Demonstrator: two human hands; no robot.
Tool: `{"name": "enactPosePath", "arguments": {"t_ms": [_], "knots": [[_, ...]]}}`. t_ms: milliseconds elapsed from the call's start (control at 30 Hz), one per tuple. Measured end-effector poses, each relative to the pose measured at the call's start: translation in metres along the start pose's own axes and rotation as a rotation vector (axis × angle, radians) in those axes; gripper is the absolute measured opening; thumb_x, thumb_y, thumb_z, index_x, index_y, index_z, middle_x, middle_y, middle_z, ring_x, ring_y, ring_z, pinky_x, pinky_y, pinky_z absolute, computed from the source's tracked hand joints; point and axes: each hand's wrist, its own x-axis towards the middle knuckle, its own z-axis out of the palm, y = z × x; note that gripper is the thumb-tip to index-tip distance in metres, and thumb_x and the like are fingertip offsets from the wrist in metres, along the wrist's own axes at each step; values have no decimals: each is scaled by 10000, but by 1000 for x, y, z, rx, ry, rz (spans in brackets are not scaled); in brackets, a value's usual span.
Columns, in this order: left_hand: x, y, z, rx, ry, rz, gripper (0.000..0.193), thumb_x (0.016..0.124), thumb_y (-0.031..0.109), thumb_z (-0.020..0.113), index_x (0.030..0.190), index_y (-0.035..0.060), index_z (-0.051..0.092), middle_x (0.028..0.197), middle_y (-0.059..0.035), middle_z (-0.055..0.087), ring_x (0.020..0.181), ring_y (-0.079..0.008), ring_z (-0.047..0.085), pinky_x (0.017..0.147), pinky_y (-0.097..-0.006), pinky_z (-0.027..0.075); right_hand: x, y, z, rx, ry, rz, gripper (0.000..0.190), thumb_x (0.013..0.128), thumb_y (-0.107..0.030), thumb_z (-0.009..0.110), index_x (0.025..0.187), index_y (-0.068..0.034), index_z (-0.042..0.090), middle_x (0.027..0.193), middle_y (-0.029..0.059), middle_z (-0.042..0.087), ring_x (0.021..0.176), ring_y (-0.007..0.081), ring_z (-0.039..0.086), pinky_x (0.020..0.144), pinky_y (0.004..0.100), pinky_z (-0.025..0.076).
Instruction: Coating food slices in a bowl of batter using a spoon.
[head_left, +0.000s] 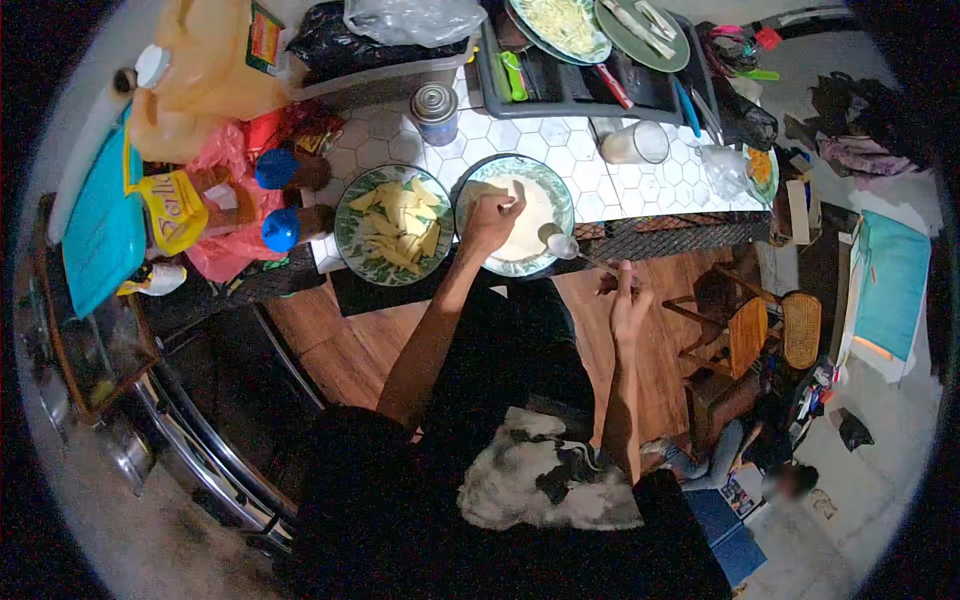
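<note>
A green-patterned plate of white batter or flour (534, 217) lies on the counter in front of me. My left hand (491, 219) is over its left part, fingers bent; a pale piece seems to be between the fingertips, though what it is cannot be made out. My right hand (626, 294) holds a metal spoon (564, 246) by its handle, the bowl of the spoon over the plate's lower right rim. To the left, a second green-patterned plate (345, 238) bears cut pale yellow wedges (401, 221).
Behind the plates stand a lidded can (435, 112) and a glass (636, 142). A dark tray (517, 109) holds plates and utensils. Blue-capped bottles (281, 229) and a large jug (217, 67) stand left. A wooden chair (748, 337) and a seated person (720, 457) are at right.
</note>
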Motion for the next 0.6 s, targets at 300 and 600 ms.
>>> {"name": "enactPosePath", "arguments": {"t_ms": [300,600], "knots": [[-48,-32,-7,-112,-147,-141,247,837,146,566,1001,-21,642,779,-165,654,701,-194,619,650,-305,470,19,15,3,-107,10,-105,392,950,-266,449,904,84,620,719,111,632,632,161,574,577,304,457],[-75,-38,-17,-320,-126,-181,231,838,51,561,1042,-38,620,814,-121,660,729,-148,616,675,-277,481,50,3,52,-311,-52,-239,304,933,-185,453,926,68,621,782,209,630,709,272,626,640,338,473]]}}
